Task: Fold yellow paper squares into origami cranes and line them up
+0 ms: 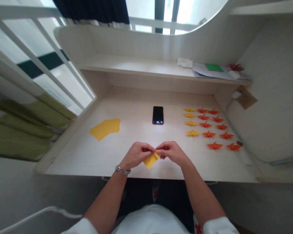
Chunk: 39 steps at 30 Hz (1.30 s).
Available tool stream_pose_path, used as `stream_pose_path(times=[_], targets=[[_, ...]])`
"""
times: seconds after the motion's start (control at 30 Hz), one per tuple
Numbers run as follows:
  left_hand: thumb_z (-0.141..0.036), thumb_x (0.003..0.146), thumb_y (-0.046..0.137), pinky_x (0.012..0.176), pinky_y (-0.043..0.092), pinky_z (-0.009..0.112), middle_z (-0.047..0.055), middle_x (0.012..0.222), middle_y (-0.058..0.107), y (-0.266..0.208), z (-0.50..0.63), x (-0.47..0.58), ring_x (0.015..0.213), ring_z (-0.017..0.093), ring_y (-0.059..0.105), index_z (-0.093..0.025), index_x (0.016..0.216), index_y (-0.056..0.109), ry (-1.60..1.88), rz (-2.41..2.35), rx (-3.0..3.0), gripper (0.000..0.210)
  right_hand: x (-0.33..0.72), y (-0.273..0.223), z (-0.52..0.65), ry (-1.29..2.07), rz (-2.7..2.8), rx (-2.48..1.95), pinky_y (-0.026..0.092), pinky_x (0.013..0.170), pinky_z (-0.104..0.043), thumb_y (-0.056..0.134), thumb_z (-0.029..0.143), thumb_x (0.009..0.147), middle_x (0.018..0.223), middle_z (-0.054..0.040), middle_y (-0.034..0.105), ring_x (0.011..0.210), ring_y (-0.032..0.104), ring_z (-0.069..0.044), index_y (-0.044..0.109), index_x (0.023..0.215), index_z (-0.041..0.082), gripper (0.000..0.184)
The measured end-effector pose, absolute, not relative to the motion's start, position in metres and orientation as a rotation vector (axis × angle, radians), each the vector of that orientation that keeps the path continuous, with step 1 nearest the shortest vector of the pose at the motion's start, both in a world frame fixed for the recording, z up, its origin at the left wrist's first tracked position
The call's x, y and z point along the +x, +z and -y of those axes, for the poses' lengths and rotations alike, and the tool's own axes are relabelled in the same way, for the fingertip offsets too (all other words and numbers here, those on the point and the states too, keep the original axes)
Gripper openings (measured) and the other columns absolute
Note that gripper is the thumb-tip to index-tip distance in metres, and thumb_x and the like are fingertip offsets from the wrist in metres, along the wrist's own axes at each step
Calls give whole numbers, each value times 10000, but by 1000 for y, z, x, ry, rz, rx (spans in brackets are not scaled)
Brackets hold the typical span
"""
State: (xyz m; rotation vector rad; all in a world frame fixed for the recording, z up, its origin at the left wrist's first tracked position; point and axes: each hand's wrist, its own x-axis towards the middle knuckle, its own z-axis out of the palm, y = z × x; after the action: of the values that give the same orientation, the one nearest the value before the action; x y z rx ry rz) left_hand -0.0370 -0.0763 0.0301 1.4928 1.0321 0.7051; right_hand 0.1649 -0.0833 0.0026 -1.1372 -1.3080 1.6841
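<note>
My left hand (136,153) and my right hand (172,152) meet over the near middle of the pale wooden desk (92,156). Both pinch a small folded piece of yellow paper (151,159), which hangs between the fingertips just above the desk. A silver bracelet (122,170) sits on my left wrist. Loose yellow paper sheets (104,128) lie flat to the left of my hands.
A black phone (158,115) lies face up in the desk's middle. To the right stand rows of folded paper cranes, yellow ones (190,121) and orange ones (216,128). A shelf above holds papers (217,71). A white cable (230,113) runs along the right wall.
</note>
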Motion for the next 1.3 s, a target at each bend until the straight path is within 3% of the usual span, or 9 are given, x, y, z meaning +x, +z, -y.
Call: stream_pose_path(times=[0.37, 0.5, 0.73, 1.03, 1.3], targets=[[-222, 676, 727, 748, 547, 306, 106, 930, 729, 25, 76, -44, 825, 223, 682, -138, 718, 731, 747, -950, 1312, 94, 169, 5, 83, 1624, 1399, -1157, 467, 519, -253, 752, 341, 659, 588, -32, 675, 508, 583, -126, 745, 830, 133, 269], [-221, 705, 711, 773, 540, 317, 95, 910, 726, 29, 80, -41, 867, 224, 678, -146, 927, 701, 797, -965, 1273, 235, 168, 10, 84, 1564, 1455, -1176, 461, 519, -249, 724, 332, 693, 589, -28, 667, 509, 579, -124, 741, 839, 133, 247], [-307, 692, 744, 677, 537, 283, 89, 821, 724, 17, 85, -27, 751, 203, 675, -130, 855, 687, 875, -1098, 1177, 247, 163, 12, 87, 1478, 1359, -1173, 476, 539, -266, 744, 312, 666, 606, -19, 660, 538, 591, -135, 714, 849, 142, 252], [-346, 725, 716, 694, 521, 286, 102, 864, 727, 21, 89, -20, 784, 210, 664, -125, 850, 713, 908, -1091, 1216, 253, 155, 15, 90, 1405, 1179, -1138, 478, 524, -254, 774, 293, 632, 624, -12, 659, 549, 593, -132, 684, 920, 151, 333], [-349, 748, 700, 711, 518, 292, 100, 890, 729, 23, 92, -16, 796, 210, 666, -134, 887, 711, 926, -1034, 1194, 256, 152, 21, 93, 1365, 1097, -1205, 467, 497, -248, 775, 337, 629, 594, -32, 663, 544, 597, -142, 716, 757, 142, 240]])
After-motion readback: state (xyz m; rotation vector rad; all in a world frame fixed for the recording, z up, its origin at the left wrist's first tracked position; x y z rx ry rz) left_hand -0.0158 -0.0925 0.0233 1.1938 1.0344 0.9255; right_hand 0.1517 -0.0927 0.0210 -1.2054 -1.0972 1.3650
